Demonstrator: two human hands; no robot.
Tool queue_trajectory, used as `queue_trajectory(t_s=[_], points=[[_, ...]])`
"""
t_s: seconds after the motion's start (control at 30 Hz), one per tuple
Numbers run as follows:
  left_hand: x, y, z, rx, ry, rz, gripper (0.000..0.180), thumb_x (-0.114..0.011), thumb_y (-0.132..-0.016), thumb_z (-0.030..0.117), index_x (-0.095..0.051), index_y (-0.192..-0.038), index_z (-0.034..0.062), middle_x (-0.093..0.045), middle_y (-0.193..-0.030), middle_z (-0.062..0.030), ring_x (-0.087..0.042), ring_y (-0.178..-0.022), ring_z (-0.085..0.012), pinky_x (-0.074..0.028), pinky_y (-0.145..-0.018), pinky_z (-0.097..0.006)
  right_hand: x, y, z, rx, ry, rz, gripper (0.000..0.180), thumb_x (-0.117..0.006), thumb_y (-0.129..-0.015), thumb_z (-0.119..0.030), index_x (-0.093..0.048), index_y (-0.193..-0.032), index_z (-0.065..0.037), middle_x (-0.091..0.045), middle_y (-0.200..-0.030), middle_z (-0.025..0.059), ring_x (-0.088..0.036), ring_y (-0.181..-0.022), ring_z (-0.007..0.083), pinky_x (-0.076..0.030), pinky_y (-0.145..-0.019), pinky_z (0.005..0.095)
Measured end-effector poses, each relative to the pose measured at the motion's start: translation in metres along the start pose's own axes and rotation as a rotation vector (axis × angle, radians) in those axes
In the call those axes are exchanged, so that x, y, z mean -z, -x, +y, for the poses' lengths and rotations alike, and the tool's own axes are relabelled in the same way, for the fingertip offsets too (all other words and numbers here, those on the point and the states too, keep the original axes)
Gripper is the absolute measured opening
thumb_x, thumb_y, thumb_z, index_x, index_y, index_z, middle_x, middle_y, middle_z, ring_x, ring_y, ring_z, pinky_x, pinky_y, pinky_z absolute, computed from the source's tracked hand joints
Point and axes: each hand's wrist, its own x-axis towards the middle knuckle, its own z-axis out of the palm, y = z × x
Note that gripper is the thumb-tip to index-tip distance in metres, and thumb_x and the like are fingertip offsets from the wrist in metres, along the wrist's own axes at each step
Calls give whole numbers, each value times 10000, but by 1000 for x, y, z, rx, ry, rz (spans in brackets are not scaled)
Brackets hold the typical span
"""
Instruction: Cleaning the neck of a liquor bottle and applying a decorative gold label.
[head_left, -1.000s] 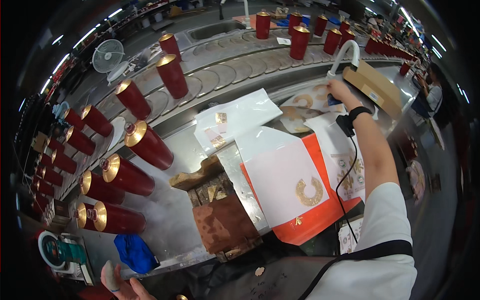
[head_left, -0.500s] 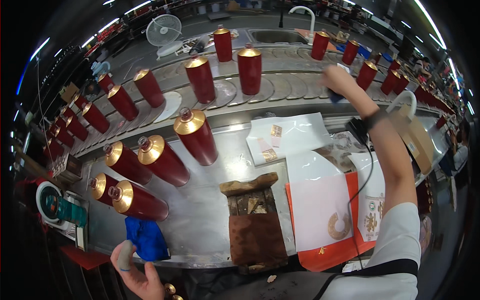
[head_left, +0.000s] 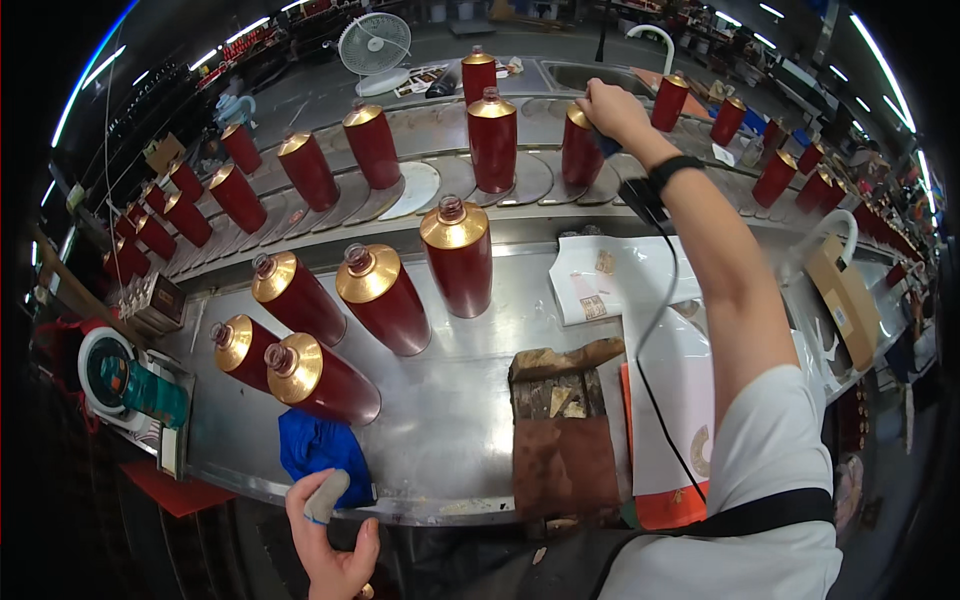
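Observation:
My right hand (head_left: 618, 112) reaches far out over the conveyor, closed about the neck of a dark red bottle (head_left: 580, 155) with a gold shoulder. A dark blue piece of material (head_left: 606, 144) shows under its palm; the fingertips are hidden. Low in front, my left hand (head_left: 335, 545) holds nothing, its thumb and forefinger apart. A grey finger cover (head_left: 325, 497) sits on one of its fingers. Beside that hand a blue cloth (head_left: 322, 450) lies at the table's front edge. Several red bottles (head_left: 385, 300) with gold shoulders stand on the metal table behind the cloth.
More bottles ride the conveyor (head_left: 535, 180) beyond the table. A wooden cradle with brown cloth (head_left: 565, 465) lies mid-front, with white label sheets (head_left: 665, 380) to its right. A black cable (head_left: 650, 375) crosses them. A teal device (head_left: 150, 390) stands at left.
My right hand has moved left along the conveyor and now meets a bottle. The view has shifted, so the table things appear displaced. My left hand stays open near the blue cloth.

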Motion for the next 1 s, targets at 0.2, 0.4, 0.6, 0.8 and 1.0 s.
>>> queue_trajectory(t_s=[0.2, 0.4, 0.6, 0.8, 1.0], points=[[-2, -40, 16, -196, 266, -35, 463, -735, -738, 111, -615, -1166, -18, -580, -1143, -178, -586, -1025, -311, -463, -909, -371, 169, 101, -26, 344, -158, 253, 344, -617, -945, -399, -642, -977, -57, -706, -780, 138, -694, -725, 315, -539, -662, 410], [-29, -109, 87, -343, 769, -175, 691, -713, -810, 121, -431, -1435, 29, -509, -1390, -127, -506, -1258, -240, -379, -1081, -403, 315, 158, -82, 474, -543, -235, 325, -601, -987, -347, -664, -1044, -33, -648, -787, 4, -604, -677, 52, -477, -579, 199], [-59, -113, 145, -77, 1462, -719, 624, -565, -979, 429, -388, -1398, 2, -614, -1231, -134, -657, -1074, -209, -563, -879, -322, 266, 199, -111, 192, -853, -491, 466, -642, -923, -470, -706, -1037, -23, -601, -582, 19, -551, -415, 61, -353, -349, 159], [-72, -93, 135, 360, 1761, -652, 498, -517, -1008, 419, -497, -1328, 39, -657, -1180, -152, -695, -998, -220, -603, -827, -358, 189, 220, -102, -140, -931, -782, 387, -670, -913, -414, -677, -810, -41, -525, -548, 12, -460, -390, 66, -294, -344, 189], [-84, -90, 112, 384, 1853, -649, 478, -456, -1032, 413, -502, -1330, 42, -663, -1164, -154, -697, -987, -230, -604, -823, -377, 152, 219, -108, -213, -1004, -958, 339, -649, -929, -372, -674, -820, -52, -509, -540, 4, -444, -384, 67, -295, -343, 188]])
